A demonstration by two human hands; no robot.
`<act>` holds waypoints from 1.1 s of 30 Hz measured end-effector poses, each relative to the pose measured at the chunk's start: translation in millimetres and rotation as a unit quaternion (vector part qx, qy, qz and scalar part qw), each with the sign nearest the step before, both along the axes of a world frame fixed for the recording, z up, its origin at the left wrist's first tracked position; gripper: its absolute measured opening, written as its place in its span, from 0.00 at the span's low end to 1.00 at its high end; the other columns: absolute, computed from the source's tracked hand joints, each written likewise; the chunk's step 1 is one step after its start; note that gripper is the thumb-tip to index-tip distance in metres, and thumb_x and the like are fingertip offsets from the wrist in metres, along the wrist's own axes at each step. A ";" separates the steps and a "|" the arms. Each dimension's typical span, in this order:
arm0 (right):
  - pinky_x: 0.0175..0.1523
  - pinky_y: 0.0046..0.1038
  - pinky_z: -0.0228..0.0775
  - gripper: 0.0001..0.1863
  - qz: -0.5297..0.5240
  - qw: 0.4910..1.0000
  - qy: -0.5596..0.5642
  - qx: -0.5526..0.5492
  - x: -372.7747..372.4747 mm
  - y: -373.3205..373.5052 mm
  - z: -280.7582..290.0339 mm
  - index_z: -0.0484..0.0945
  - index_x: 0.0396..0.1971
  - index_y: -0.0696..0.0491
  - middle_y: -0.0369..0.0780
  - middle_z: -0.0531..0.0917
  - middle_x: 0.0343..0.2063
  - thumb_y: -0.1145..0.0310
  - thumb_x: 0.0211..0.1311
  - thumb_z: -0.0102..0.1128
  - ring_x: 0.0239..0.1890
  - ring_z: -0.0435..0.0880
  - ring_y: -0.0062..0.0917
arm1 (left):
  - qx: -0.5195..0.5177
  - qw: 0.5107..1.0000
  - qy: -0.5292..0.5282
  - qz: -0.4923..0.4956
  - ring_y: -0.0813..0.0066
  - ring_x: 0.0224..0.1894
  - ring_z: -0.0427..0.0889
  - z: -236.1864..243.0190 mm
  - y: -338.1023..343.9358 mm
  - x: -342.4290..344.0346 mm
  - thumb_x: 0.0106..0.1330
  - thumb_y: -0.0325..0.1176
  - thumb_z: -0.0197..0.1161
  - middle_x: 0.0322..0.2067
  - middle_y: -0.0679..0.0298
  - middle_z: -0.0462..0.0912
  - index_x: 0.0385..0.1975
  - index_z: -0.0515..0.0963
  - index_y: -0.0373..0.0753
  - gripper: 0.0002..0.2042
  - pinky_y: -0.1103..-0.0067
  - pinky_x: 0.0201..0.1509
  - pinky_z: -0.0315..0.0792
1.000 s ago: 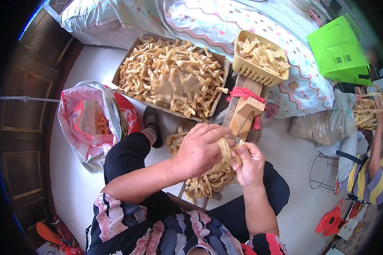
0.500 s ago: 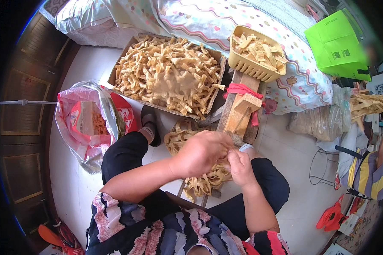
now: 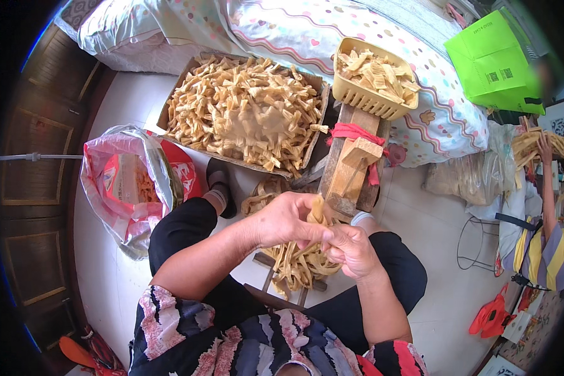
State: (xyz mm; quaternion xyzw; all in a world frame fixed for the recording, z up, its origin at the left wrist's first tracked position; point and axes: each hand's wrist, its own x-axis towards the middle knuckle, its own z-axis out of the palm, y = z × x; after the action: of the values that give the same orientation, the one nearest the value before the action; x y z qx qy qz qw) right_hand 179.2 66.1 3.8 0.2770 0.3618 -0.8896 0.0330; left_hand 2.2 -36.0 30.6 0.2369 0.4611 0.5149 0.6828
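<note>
In front of my lap, my left hand [image 3: 287,220] and my right hand [image 3: 353,249] meet and pinch a tan, flat strip [image 3: 318,212]. Its folded or knotted end sticks up between my fingers; the rest is covered by them. Below the hands hangs a bundle of long tan strips [image 3: 301,266], draped over a low wooden support between my knees. Beyond lies a cardboard box [image 3: 323,103] heaped with knotted tan pieces [image 3: 232,106]. On the wooden bench [image 3: 344,178], a yellow basket [image 3: 366,105] carries short, flat tan pieces.
Red cloth [image 3: 357,130] is tied round the bench. An open woven sack [image 3: 100,207] and red tub stand at left. Along the back is a bed with a patterned cover [image 3: 282,31] and a green bag [image 3: 492,62]. At far right, another person's hand [image 3: 545,147] touches hanging strips.
My left hand has turned and my right hand has shifted slightly lower, bringing the strip's folded end into view. At far right, the other person's arm has reached up to the strips.
</note>
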 end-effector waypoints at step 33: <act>0.19 0.26 0.64 0.11 -0.150 0.714 0.195 0.655 -4.8 24.7 12.9 0.73 0.18 0.57 0.39 0.73 0.11 0.70 0.56 0.60 0.11 0.72 0.30 | -0.031 0.957 -0.045 -0.284 0.85 0.20 0.69 5.6 -14.2 39.8 0.64 0.42 0.59 0.21 0.70 0.77 0.26 0.78 0.35 0.15 0.83 0.22 0.65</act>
State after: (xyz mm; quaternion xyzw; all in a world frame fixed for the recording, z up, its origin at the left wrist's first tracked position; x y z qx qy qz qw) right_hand 174.4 90.8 16.7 0.1000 0.8059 -0.4577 -0.3620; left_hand 42.0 -50.2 36.2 0.3130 0.3596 0.2954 0.8280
